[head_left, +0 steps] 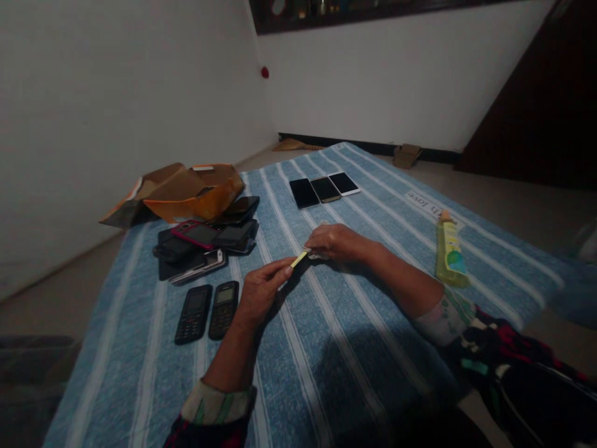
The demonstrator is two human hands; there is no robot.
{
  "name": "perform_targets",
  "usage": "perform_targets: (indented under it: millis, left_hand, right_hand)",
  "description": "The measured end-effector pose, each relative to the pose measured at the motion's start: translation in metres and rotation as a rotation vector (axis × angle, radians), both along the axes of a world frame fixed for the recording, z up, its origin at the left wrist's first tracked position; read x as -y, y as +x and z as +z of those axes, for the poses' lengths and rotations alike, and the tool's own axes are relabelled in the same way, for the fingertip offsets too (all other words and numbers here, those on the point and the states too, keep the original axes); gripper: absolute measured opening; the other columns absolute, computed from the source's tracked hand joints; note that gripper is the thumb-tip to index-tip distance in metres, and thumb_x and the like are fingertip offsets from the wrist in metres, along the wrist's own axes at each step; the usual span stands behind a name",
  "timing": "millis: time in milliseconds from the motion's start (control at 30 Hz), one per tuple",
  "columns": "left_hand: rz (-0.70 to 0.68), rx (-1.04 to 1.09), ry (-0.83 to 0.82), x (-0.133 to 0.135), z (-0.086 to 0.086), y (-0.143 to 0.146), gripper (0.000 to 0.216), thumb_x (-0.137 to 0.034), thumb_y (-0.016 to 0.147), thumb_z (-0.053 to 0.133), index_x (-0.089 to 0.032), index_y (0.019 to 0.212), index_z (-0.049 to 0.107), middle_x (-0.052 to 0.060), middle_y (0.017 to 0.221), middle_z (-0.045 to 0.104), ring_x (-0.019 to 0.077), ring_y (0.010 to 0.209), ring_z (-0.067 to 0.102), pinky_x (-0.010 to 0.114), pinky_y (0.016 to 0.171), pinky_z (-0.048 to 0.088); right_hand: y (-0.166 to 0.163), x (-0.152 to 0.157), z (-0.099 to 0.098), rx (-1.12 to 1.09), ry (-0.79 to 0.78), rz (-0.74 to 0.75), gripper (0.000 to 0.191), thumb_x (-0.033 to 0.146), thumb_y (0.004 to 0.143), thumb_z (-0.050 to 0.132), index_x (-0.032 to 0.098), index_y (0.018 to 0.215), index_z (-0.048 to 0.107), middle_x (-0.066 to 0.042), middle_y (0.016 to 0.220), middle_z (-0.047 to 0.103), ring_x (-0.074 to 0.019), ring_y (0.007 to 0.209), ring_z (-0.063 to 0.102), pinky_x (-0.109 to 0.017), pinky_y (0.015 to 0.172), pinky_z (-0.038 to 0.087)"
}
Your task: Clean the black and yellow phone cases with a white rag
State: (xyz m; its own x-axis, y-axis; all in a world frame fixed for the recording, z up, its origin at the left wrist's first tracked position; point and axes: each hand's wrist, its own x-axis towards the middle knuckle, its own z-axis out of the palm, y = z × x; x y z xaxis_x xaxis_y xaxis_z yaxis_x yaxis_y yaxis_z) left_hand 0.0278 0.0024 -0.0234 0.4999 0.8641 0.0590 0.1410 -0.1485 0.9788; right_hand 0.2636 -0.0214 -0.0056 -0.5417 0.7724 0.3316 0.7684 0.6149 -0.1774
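Between my hands, above the striped cloth, is a thin yellow-edged slab (299,259), about phone length and seen edge-on, so its faces are hidden. My left hand (261,289) grips its near end between thumb and fingers. At its far end my right hand (338,241) is closed around a crumpled white wipe (319,254), pressed against the slab; whether it is paper or cloth I cannot tell. Left of my left wrist, two keypad phones, one black (194,314) and one with a greyish screen (224,310), lie side by side.
A blue-and-white striped cloth (298,367) covers the table. Phones (200,235) are piled at left before a torn orange-brown box (186,202). Three touchscreen phones (325,189) lie in a row farther back. A bottle of yellow-green liquid (450,252) is at right.
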Motion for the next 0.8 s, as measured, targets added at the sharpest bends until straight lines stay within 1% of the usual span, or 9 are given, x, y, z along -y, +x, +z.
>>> perform_targets:
  millis: [167,267,367,467,600,800]
  left_hand:
    - [-0.012,0.035,-0.008,-0.003,-0.005,0.001,0.035,-0.048,0.071,0.077,-0.022,0.095,0.077,0.008,0.103,0.076,0.0288,0.102,0.068,0.045,0.101,0.046]
    - [0.017,0.024,0.008,-0.005,-0.008,0.0,0.036,-0.049,0.069,0.079,-0.023,0.094,0.078,0.008,0.103,0.076,0.0287,0.103,0.067,0.045,0.103,0.045]
    - [0.043,0.024,-0.01,-0.006,-0.009,0.0,0.039,-0.051,0.067,0.08,-0.022,0.093,0.078,0.008,0.102,0.077,0.0294,0.102,0.068,0.046,0.102,0.046]
    - [0.047,0.032,-0.022,-0.003,-0.006,0.002,0.043,-0.054,0.065,0.081,-0.021,0.093,0.078,0.009,0.101,0.077,0.0302,0.102,0.068,0.045,0.102,0.047]
    - [0.048,0.021,0.014,0.0,-0.001,0.004,0.046,-0.055,0.064,0.081,-0.02,0.094,0.078,0.009,0.102,0.077,0.0309,0.102,0.068,0.045,0.102,0.047]
    - [-0.003,-0.013,0.053,-0.001,0.0,0.004,0.039,-0.053,0.069,0.077,-0.023,0.095,0.077,0.006,0.102,0.077,0.0302,0.103,0.068,0.047,0.103,0.047]
  right_hand:
    - [-0.012,0.001,-0.001,0.063,0.017,-0.006,0.017,0.021,0.097,0.05,0.017,0.087,0.064,-0.004,0.082,0.061,-0.0148,0.075,0.052,-0.028,0.069,0.034]
    - [-0.02,0.0,-0.001,0.112,0.035,-0.003,0.015,0.021,0.096,0.052,0.018,0.09,0.064,-0.004,0.082,0.061,-0.0153,0.074,0.05,-0.028,0.068,0.033]
    - [-0.024,0.0,0.0,0.145,0.035,0.008,0.013,0.021,0.096,0.052,0.018,0.092,0.064,-0.003,0.083,0.061,-0.0153,0.074,0.05,-0.028,0.068,0.033]
    - [-0.022,0.0,0.004,0.148,0.01,0.016,0.014,0.021,0.097,0.051,0.018,0.095,0.064,-0.003,0.086,0.061,-0.0151,0.078,0.051,-0.027,0.068,0.033]
    - [-0.015,0.0,0.007,0.119,-0.029,0.026,0.017,0.022,0.098,0.05,0.017,0.094,0.065,-0.003,0.086,0.062,-0.0148,0.08,0.053,-0.027,0.07,0.035]
    - [-0.002,-0.001,0.005,0.094,-0.037,0.002,0.017,0.02,0.097,0.049,0.016,0.093,0.065,-0.005,0.087,0.063,-0.0151,0.08,0.054,-0.027,0.071,0.036]
